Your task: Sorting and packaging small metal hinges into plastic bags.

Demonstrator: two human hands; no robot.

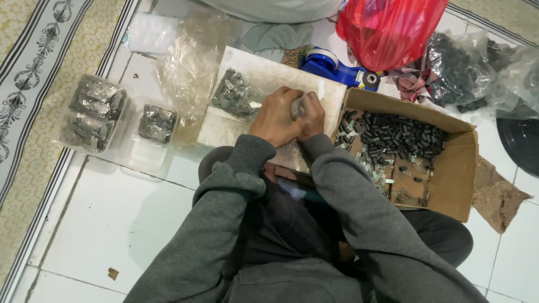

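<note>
My left hand [275, 118] and my right hand [311, 116] are pressed together over a white board [252, 73], both closed around a small clear plastic bag [298, 106] that shows between the fingers. Just left of my hands, a pile of small metal clips [234, 95] lies on the board. To the right, an open cardboard box [460, 168] holds several small black cylindrical parts [401, 134] and a few metal clips. Grey sleeves cover both my arms.
Clear packets filled with metal clips [92, 112] and a smaller packet [157, 123] lie on the tiled floor at left. A red plastic bag [387, 28], a blue tape dispenser [331, 64] and bags of black parts [457, 70] sit behind the box. A patterned rug [33, 84] borders the left.
</note>
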